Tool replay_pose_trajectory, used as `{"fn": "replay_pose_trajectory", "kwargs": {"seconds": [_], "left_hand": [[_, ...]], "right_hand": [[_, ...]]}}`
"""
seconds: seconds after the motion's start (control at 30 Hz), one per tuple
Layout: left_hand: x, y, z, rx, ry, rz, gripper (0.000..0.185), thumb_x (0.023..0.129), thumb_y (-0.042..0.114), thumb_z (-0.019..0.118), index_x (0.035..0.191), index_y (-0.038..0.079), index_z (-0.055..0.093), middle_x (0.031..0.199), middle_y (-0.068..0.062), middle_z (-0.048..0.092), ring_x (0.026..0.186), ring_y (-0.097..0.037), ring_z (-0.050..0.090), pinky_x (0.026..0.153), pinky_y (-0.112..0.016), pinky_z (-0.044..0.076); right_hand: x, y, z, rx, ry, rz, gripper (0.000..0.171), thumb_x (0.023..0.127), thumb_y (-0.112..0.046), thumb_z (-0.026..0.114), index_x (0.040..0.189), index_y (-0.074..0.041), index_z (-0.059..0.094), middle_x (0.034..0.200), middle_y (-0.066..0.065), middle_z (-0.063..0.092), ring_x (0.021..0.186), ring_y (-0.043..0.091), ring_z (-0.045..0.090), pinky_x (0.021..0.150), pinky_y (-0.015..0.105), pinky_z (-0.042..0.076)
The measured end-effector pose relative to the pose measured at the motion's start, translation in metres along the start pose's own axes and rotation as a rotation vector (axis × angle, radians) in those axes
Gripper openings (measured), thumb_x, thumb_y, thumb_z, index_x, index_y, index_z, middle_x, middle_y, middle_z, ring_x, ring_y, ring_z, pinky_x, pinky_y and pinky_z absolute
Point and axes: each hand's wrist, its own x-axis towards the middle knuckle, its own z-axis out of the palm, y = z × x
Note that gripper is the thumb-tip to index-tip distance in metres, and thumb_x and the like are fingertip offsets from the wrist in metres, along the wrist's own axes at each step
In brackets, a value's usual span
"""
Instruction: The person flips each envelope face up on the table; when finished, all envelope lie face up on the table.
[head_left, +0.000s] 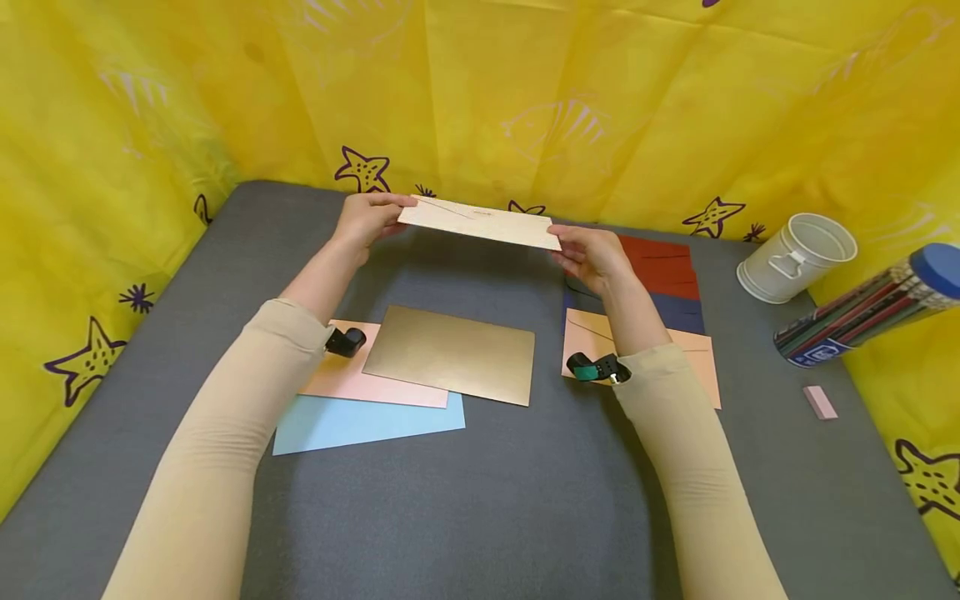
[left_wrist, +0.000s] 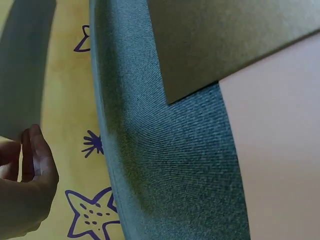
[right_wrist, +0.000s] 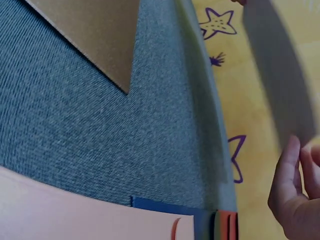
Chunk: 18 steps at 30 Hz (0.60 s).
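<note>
A cream envelope (head_left: 480, 221), flap lines on its upper face, is held up above the far part of the table. My left hand (head_left: 367, 222) pinches its left end between thumb and fingers, and my right hand (head_left: 590, 252) pinches the right end. In the left wrist view the envelope (left_wrist: 25, 65) rises from the left fingertips; the right wrist view shows it (right_wrist: 280, 75) slightly blurred above the right fingertips. Nearer me lies a gold-brown envelope (head_left: 453, 354), overlapping a pink envelope (head_left: 375, 379), which overlaps a light blue one (head_left: 367, 423).
Under my right forearm, a peach envelope (head_left: 693, 358), a blue one (head_left: 678, 312) and a red one (head_left: 660, 267) lie overlapping. At the right stand a white metal cup (head_left: 780, 262) and a tube of pencils (head_left: 862, 308), with a pink eraser (head_left: 821, 402) nearby. A yellow curtain (head_left: 480, 100) hangs behind.
</note>
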Motion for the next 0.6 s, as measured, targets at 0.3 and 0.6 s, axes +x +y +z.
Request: {"fn": "replay_pose_trajectory", "kwargs": {"seconds": [0.3, 0.6], "left_hand": [[0.009, -0.011, 0.012, 0.062, -0.106, 0.039, 0.049, 0.089, -0.002, 0.054, 0.139, 0.003, 0.056, 0.125, -0.006, 0.054, 0.083, -0.008, 0.051, 0.069, -0.016, 0.050], [0.020, -0.018, 0.027, 0.139, -0.054, 0.021, 0.061, 0.085, -0.011, 0.058, 0.144, -0.002, 0.046, 0.144, -0.021, 0.052, 0.097, -0.013, 0.053, 0.074, -0.019, 0.049]], "right_hand": [[0.008, 0.009, -0.005, -0.067, 0.010, -0.002, 0.040, 0.088, 0.007, 0.064, 0.127, -0.003, 0.065, 0.090, -0.005, 0.067, 0.068, 0.010, 0.066, 0.074, 0.021, 0.056], [0.019, 0.015, -0.003, -0.099, 0.114, 0.041, 0.057, 0.086, 0.010, 0.065, 0.140, -0.002, 0.053, 0.091, -0.002, 0.065, 0.078, 0.011, 0.067, 0.064, 0.017, 0.057]]}}
